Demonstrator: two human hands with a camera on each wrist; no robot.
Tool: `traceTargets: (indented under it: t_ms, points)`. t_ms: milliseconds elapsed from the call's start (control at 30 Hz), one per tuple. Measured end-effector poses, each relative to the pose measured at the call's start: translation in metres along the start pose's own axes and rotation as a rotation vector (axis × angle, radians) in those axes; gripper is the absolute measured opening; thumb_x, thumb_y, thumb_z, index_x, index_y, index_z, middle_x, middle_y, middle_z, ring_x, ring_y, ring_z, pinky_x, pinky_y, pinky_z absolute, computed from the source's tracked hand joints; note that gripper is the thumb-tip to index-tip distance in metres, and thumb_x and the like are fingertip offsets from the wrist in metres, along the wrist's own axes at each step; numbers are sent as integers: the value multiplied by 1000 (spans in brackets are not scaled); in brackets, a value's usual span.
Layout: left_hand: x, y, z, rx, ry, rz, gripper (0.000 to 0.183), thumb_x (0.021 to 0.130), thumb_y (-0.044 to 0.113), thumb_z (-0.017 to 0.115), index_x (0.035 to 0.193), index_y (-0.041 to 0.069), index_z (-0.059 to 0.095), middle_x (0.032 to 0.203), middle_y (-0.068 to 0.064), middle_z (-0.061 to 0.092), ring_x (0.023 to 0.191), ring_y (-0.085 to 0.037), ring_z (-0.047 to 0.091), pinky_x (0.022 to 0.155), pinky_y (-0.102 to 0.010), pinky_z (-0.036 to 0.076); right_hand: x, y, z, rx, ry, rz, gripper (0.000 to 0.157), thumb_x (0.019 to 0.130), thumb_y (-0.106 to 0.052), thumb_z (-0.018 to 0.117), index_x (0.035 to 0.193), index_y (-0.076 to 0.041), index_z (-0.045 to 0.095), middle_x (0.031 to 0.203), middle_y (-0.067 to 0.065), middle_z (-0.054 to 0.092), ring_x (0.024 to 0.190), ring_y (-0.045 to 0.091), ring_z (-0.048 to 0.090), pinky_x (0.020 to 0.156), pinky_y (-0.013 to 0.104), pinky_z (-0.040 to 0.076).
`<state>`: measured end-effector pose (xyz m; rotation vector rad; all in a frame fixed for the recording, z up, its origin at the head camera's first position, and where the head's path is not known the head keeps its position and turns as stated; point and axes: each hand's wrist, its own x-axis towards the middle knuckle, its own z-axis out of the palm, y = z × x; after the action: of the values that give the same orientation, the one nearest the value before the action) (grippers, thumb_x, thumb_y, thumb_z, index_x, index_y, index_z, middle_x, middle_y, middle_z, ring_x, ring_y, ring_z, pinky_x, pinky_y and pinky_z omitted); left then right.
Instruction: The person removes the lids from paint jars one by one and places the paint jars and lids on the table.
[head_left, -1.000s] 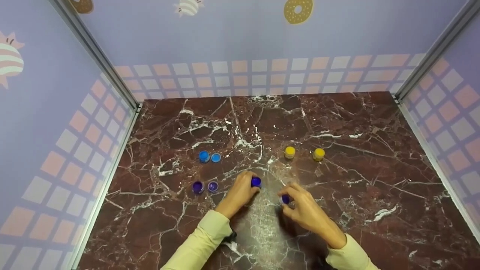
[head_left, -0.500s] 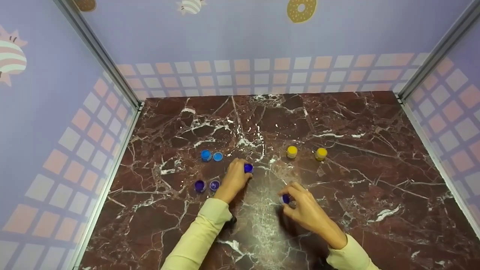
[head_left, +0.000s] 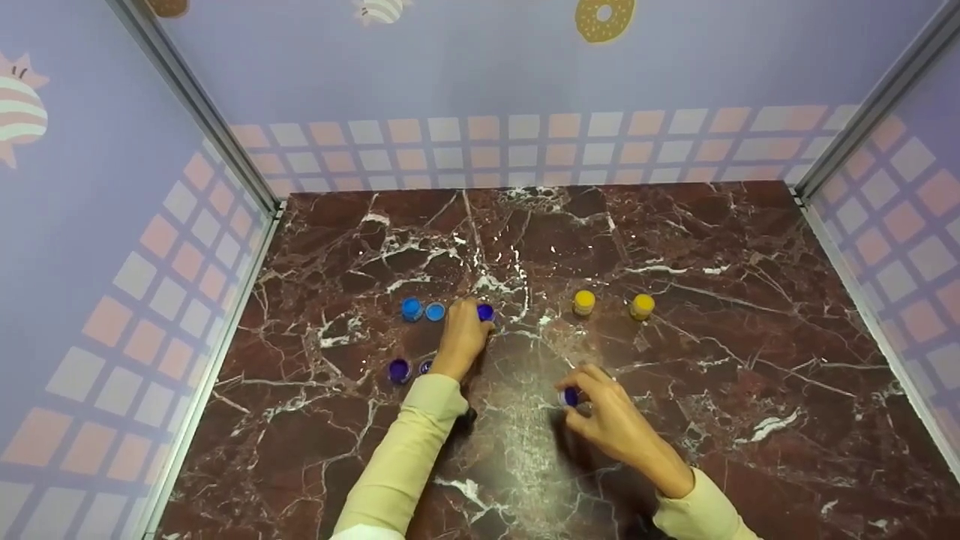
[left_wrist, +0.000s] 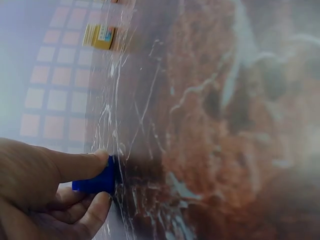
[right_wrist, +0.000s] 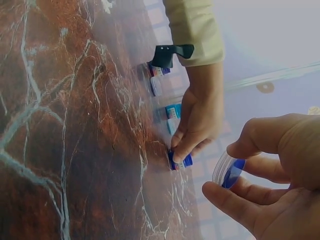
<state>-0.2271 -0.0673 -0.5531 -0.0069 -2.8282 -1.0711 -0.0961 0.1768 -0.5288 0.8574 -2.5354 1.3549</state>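
Observation:
My left hand [head_left: 465, 336] grips a small dark blue paint jar [left_wrist: 97, 178] between thumb and fingers, low at the marble tabletop, just right of a light blue jar [head_left: 412, 309] and its lid [head_left: 435, 312]. My right hand [head_left: 609, 411] pinches a clear-rimmed lid [right_wrist: 227, 171] with dark blue paint inside, held by its edge above the table. Nearer me, an uncapped purple jar [head_left: 399, 370] stands beside its lid [head_left: 426, 367], which the left wrist partly covers in the head view.
Two capped yellow paint jars, a left one [head_left: 584, 303] and a right one [head_left: 642, 307], stand right of centre. Patterned panels [head_left: 525, 150] wall the marble table [head_left: 712, 247] at the back and both sides.
My left hand has carried the dark blue jar away from me and leftward, to beside the light blue lid. The right hand has stayed in place with its lid.

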Motion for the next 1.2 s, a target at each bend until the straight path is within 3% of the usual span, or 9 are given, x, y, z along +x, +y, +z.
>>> traceTargets:
  t_ms: [300,633,867,1033,1200]
  points:
    - [20,-2,1,18,32,-71,33,81,-2,81,110,-11,71,108,-27,68,106,-43,67,95,-46,53,3,1,3,6,11,15,33,73,15,70,103,4,68,94,3,58,80,21,69,72,33,61]
    - [24,1,1,28,31,-101,36,83,0,82,116,-10,70,112,-27,68,110,-43,66,98,-46,52,13,2,0,4,62,15,30,76,11,74,105,3,69,96,6,63,76,21,66,65,34,58]
    - [25,2,0,43,34,-130,34,82,-2,82,112,-10,71,110,-26,68,109,-42,66,96,-45,53,32,-4,-6,33,67,43,36,78,11,72,113,7,70,95,7,60,80,22,66,71,36,61]
    - [24,3,0,41,27,-133,34,82,-3,81,113,-12,70,111,-27,68,110,-43,66,97,-46,53,49,-7,-10,26,78,17,38,77,14,72,115,10,69,101,11,61,84,25,68,77,34,60]
    - [21,3,1,51,34,-121,33,82,-2,82,111,-13,70,109,-28,68,108,-45,66,97,-48,53,69,-9,-12,104,80,17,36,77,19,70,112,11,66,107,19,62,93,33,69,85,35,59]
